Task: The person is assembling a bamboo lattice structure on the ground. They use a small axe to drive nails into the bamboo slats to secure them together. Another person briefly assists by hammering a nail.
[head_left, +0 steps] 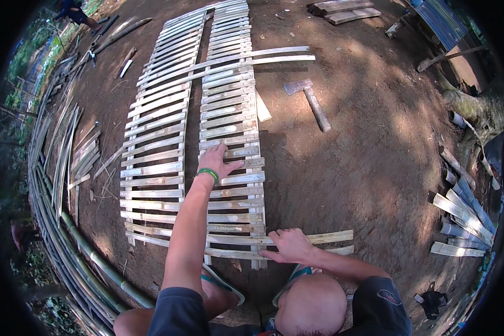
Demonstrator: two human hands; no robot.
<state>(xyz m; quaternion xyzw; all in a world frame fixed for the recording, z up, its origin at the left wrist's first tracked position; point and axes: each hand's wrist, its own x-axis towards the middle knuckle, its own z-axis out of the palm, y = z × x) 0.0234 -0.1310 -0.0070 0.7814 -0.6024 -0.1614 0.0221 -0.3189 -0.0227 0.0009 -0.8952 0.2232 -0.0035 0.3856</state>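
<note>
Currently, the left slatted panel (157, 168) and the right slatted panel (238, 192) are lying side by side on the dirt ground (364, 151), with a narrow gap running lengthwise between them. The left hand (219, 161) is resting on the right panel's slats; its fingers are pointing toward the far edge, and its thumb is spreading out to the right. A green bracelet (208, 173) is circling that wrist. Just beside the right panel's near right corner, the right hand (290, 245) is resting on the upper long strip (243, 239), its thumb extending toward the lower long strip (232, 254); whether it is pinching either one, I cannot tell. Both strips are running along the near edge and jutting out past the right edge. Farther up, two more strips (283, 59) are crossing the panels and sticking out beyond the same edge. A hatchet (313, 103) is lying on the ground to the right of the panels. Bamboo poles (103, 266) are lining the ground's left edge, split pieces (465, 215) are fanning out near its right edge, and planks (350, 15) are lying at its far edge.
</note>
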